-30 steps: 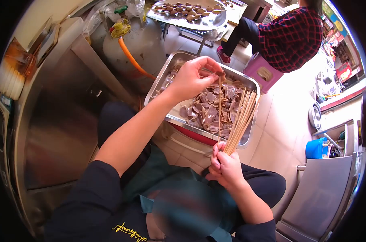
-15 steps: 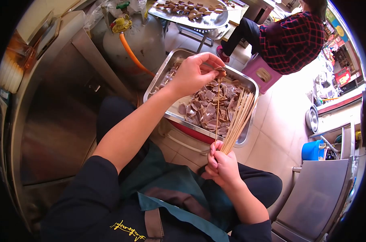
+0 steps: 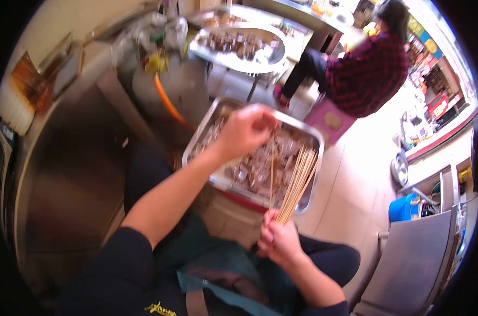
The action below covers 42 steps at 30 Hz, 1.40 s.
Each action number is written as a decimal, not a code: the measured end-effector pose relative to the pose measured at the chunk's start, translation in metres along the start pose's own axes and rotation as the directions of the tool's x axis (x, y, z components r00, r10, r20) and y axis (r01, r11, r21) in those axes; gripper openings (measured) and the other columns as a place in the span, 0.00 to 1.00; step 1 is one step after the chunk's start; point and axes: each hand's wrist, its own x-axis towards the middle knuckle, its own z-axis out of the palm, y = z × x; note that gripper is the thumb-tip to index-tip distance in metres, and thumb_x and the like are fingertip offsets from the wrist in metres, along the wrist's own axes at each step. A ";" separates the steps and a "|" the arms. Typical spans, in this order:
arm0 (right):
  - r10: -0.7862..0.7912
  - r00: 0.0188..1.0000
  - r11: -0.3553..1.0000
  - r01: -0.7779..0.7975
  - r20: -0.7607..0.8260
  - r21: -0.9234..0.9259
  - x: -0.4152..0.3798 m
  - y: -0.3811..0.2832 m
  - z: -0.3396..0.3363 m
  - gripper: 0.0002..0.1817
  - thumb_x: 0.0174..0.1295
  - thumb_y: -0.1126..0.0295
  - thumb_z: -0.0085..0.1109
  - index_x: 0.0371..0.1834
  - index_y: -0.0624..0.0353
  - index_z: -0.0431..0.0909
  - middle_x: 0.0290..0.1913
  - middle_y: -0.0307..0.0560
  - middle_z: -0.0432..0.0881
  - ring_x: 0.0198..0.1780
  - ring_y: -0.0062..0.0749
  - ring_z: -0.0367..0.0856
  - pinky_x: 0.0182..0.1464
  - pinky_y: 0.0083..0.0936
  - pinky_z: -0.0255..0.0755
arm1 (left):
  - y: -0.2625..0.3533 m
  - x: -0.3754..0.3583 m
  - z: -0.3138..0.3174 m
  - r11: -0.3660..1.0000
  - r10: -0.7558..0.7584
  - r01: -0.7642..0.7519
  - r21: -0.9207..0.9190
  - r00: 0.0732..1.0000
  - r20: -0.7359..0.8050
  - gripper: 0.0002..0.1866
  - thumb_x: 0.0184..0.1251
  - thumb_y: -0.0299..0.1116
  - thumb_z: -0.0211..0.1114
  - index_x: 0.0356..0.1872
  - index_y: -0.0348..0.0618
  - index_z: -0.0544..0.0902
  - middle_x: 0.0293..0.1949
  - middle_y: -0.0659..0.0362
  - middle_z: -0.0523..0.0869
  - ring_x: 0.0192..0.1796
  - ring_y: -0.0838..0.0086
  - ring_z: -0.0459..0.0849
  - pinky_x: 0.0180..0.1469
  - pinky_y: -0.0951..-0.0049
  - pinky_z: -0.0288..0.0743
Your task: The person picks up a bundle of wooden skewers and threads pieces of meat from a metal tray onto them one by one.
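Observation:
My right hand (image 3: 279,237) is wrapped round a bundle of thin bamboo skewers (image 3: 300,181), points up. One single skewer (image 3: 271,176) stands apart from the bundle, pinched between thumb and finger of the same hand. At its upper end is my left hand (image 3: 249,129), smeared by motion, its fingertips pinched together round what looks like a meat slice. Below both hands lies a deep metal tray (image 3: 199,138) of thin, purplish-brown meat slices (image 3: 255,174). Several skewers lie along its left side, partly hidden by my left hand.
An oval metal platter (image 3: 273,62) of loaded skewers stands beyond the tray. A gas cylinder (image 3: 183,89) with an orange hose (image 3: 165,100) is at left. A person in a checked shirt (image 3: 373,71) sits on a pink stool (image 3: 331,121). A blue bucket (image 3: 402,208) is at right.
The view has tilted up, so the tray and hands sit lower and more of the platter table shows. My left hand stays by the single skewer's tip; the right keeps its hold on the bundle.

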 end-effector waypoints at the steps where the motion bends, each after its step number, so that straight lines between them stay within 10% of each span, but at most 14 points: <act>1: 0.018 0.999 1.000 -0.019 0.047 0.022 0.001 0.000 -0.002 0.08 0.63 0.81 0.43 0.34 0.51 0.68 0.17 0.35 0.62 0.15 0.21 0.58 0.16 0.22 0.53 | 0.003 0.001 -0.002 0.994 0.056 -0.059 0.088 0.998 0.034 0.11 0.57 0.20 0.62 0.41 0.39 0.82 0.38 0.59 0.86 0.38 0.77 0.87 0.40 0.76 0.81; 19: -0.133 0.986 0.981 0.145 0.100 -0.126 0.019 0.001 -0.012 0.07 0.62 0.82 0.43 0.35 0.57 0.68 0.18 0.41 0.66 0.15 0.22 0.58 0.15 0.19 0.53 | 0.018 0.000 -0.007 0.952 0.128 -0.164 0.258 0.980 0.154 0.09 0.58 0.27 0.66 0.40 0.46 0.87 0.37 0.60 0.85 0.36 0.72 0.86 0.39 0.74 0.81; 26: -0.453 0.883 0.794 0.464 0.126 -0.393 0.033 0.011 -0.022 0.05 0.61 0.78 0.42 0.33 0.58 0.70 0.19 0.38 0.70 0.18 0.18 0.65 0.19 0.18 0.58 | 0.022 0.005 -0.006 0.887 -0.324 0.338 -0.313 0.941 0.098 0.10 0.68 0.26 0.65 0.45 0.31 0.85 0.39 0.56 0.89 0.43 0.78 0.86 0.47 0.79 0.80; 42: -0.675 0.722 0.458 0.571 0.151 -0.681 0.029 0.004 -0.039 0.05 0.60 0.79 0.44 0.31 0.62 0.72 0.22 0.40 0.75 0.23 0.20 0.76 0.27 0.22 0.69 | 0.010 0.006 -0.013 0.574 -0.532 0.570 -0.588 0.805 0.261 0.10 0.69 0.32 0.66 0.44 0.37 0.86 0.38 0.57 0.89 0.38 0.75 0.88 0.44 0.72 0.84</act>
